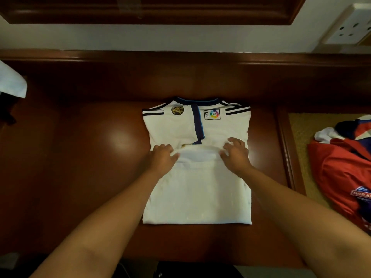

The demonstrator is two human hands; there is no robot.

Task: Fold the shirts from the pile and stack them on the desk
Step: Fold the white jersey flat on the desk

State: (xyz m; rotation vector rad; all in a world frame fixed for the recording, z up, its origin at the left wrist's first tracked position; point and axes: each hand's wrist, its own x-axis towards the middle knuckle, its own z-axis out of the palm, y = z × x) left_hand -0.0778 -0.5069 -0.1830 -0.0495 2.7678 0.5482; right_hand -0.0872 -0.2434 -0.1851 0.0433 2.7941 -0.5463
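Note:
A white football shirt (197, 189) with navy trim and an LFP badge lies on the dark wooden desk (90, 153), sleeves folded in and its lower part doubled up over the middle. My left hand (161, 156) grips the folded hem edge at its left end. My right hand (235, 154) pinches the same edge at its right end. Both hands sit just below the collar area.
A pile of red, white and navy shirts (341, 169) lies at the right, on a tan surface beyond the desk's raised edge. A white cloth (12, 81) shows at the far left. A wall socket (353, 27) is at the upper right.

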